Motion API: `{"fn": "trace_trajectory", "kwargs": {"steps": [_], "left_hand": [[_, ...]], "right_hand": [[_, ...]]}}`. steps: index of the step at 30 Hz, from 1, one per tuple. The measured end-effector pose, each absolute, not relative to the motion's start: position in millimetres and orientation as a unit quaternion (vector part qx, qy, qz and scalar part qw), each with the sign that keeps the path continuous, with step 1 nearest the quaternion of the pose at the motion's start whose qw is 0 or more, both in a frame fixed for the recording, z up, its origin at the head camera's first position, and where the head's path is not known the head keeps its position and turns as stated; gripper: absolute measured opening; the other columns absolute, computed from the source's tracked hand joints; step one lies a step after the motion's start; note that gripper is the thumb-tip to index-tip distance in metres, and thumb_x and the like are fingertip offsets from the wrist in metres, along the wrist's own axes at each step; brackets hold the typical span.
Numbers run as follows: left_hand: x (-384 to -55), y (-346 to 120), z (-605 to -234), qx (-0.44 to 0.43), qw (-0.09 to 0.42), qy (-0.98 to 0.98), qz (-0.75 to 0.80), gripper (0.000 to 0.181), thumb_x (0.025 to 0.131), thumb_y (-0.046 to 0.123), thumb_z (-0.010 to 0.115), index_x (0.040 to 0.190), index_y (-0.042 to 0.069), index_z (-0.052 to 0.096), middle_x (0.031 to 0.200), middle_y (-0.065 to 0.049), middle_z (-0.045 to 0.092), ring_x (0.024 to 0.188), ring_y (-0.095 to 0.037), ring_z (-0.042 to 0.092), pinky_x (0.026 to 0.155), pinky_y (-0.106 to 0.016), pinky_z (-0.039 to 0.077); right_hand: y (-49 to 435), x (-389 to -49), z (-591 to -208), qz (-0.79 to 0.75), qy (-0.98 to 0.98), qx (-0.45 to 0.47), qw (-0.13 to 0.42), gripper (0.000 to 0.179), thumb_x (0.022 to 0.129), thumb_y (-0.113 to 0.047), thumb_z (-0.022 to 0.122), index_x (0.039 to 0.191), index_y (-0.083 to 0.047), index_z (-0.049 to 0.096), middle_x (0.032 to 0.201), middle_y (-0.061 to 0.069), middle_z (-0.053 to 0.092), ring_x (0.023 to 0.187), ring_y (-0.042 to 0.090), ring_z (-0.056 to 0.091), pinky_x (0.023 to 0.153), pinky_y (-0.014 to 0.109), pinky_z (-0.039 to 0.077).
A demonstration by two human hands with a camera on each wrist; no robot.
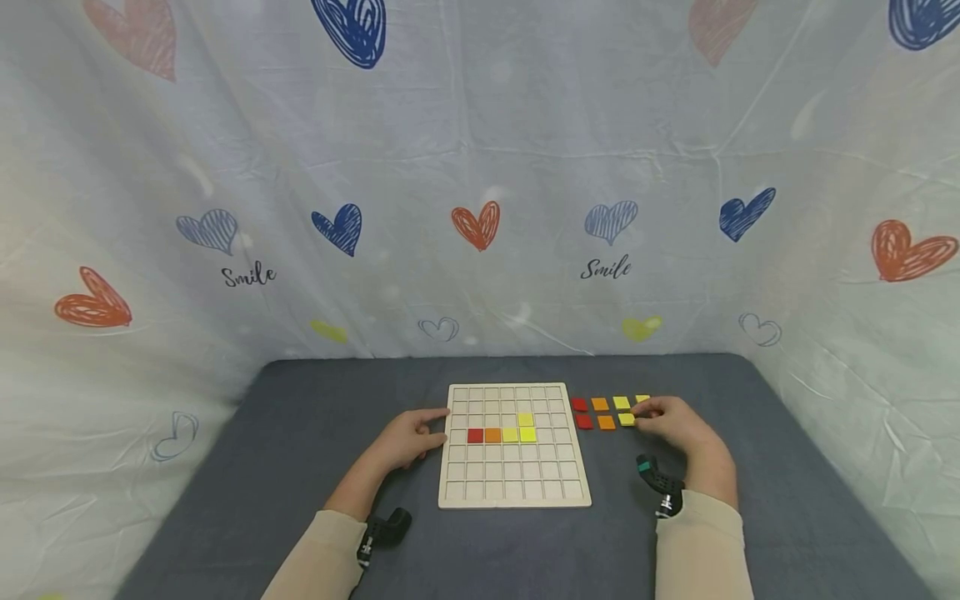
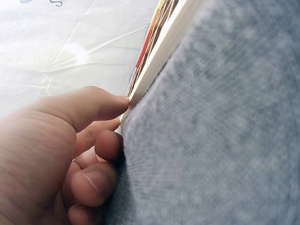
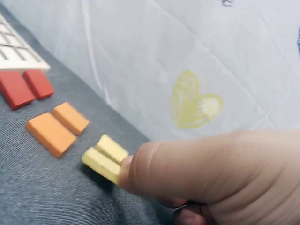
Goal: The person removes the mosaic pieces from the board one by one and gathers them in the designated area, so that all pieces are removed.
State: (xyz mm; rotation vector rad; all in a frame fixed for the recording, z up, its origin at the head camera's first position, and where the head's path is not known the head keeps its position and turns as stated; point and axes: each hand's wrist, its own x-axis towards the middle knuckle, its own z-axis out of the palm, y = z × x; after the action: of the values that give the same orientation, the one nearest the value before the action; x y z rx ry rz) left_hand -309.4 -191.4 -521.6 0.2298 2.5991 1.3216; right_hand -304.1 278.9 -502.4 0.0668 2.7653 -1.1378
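Yellow tile (image 3: pixel 101 165) in right hand (image 1: pixel 678 423): pinching it by one end, with thumb and fingertip closed together. Losing the gripped end and the opposing fingertip behind the thumb in right wrist view. Unable to tell whether lifting it clear of the grey table (image 1: pixel 315 450) or just holding it there; seeing dark shadow below. Also covering part of a second yellow tile (image 3: pixel 112 148), just behind. Hiding part of a third yellow tile (image 1: pixel 642 398) behind the fingers in head view.

Looking small, thick and straight-edged; showing pale and matte up close, brighter from above. Sitting right of the board, past two orange tiles (image 3: pixel 50 133), then two red tiles (image 3: pixel 16 89) near the board's edge.

At the left hand (image 1: pixel 405 440): touching the left edge of the pale wood grid board (image 1: pixel 510 471) with thumb and index extended and spread, not clamping it; curling the other fingers loosely. Cutting off most of the board in left wrist view; too steep there for reading cells. From above, seeing five tiles in the grid: red piece (image 1: pixel 476 436), orange piece (image 1: pixel 492 436), two yellow pieces (image 1: pixel 510 435) in one row, plus a yellow one (image 1: pixel 526 419) above the rightmost. Running both sleeves (image 1: pixel 701 546) off the bottom of head view.
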Motion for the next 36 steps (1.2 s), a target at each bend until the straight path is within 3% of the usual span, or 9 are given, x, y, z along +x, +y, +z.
{"fn": "trace_trajectory", "kwargs": {"steps": [6, 22, 26, 29, 36], "left_hand": [[-310, -190, -522, 0.079, 0.107, 0.884, 0.448, 0.052, 0.094, 0.021, 0.076, 0.144, 0.017, 0.063, 0.053, -0.001, 0.050, 0.036, -0.012, 0.030, 0.039, -0.028, 0.030], [-310, -190, -523, 0.073, 0.112, 0.882, 0.452, 0.052, 0.094, 0.020, 0.076, 0.144, 0.017, 0.062, 0.053, -0.002, 0.051, 0.037, -0.011, 0.029, 0.039, -0.028, 0.029], [-311, -191, -522, 0.070, 0.118, 0.880, 0.455, 0.052, 0.094, 0.020, 0.077, 0.144, 0.017, 0.062, 0.054, -0.002, 0.051, 0.037, -0.011, 0.028, 0.039, -0.028, 0.029], [-311, -191, -521, 0.072, 0.117, 0.879, 0.457, 0.052, 0.094, 0.020, 0.077, 0.144, 0.017, 0.062, 0.054, -0.002, 0.051, 0.037, -0.011, 0.028, 0.039, -0.028, 0.029], [-311, -191, -522, 0.075, 0.110, 0.881, 0.454, 0.052, 0.094, 0.020, 0.077, 0.144, 0.016, 0.063, 0.053, -0.002, 0.051, 0.037, -0.011, 0.029, 0.038, -0.028, 0.030]], "right_hand": [[275, -307, -504, -0.374, 0.924, 0.029, 0.072, 0.031, 0.092, -0.011, 0.069, 0.119, 0.005, 0.069, 0.102, 0.014, 0.058, 0.093, 0.031, 0.050, 0.082, 0.046, 0.041], [276, -301, -494, -0.371, 0.926, 0.036, 0.060, 0.032, 0.093, -0.015, 0.071, 0.120, 0.003, 0.070, 0.092, 0.012, 0.051, 0.089, 0.030, 0.048, 0.076, 0.045, 0.038], [275, -300, -487, -0.377, 0.925, 0.032, 0.042, 0.035, 0.096, -0.019, 0.069, 0.123, 0.003, 0.068, 0.109, 0.023, 0.059, 0.101, 0.037, 0.053, 0.086, 0.054, 0.045], [272, -299, -481, -0.382, 0.924, 0.020, 0.027, 0.036, 0.098, -0.021, 0.069, 0.125, 0.002, 0.066, 0.129, 0.027, 0.058, 0.114, 0.041, 0.053, 0.096, 0.061, 0.043], [252, -301, -464, -0.395, 0.919, -0.005, -0.002, 0.033, 0.099, -0.023, 0.068, 0.125, -0.003, 0.067, 0.125, 0.020, 0.060, 0.107, 0.034, 0.053, 0.094, 0.055, 0.045]]}}
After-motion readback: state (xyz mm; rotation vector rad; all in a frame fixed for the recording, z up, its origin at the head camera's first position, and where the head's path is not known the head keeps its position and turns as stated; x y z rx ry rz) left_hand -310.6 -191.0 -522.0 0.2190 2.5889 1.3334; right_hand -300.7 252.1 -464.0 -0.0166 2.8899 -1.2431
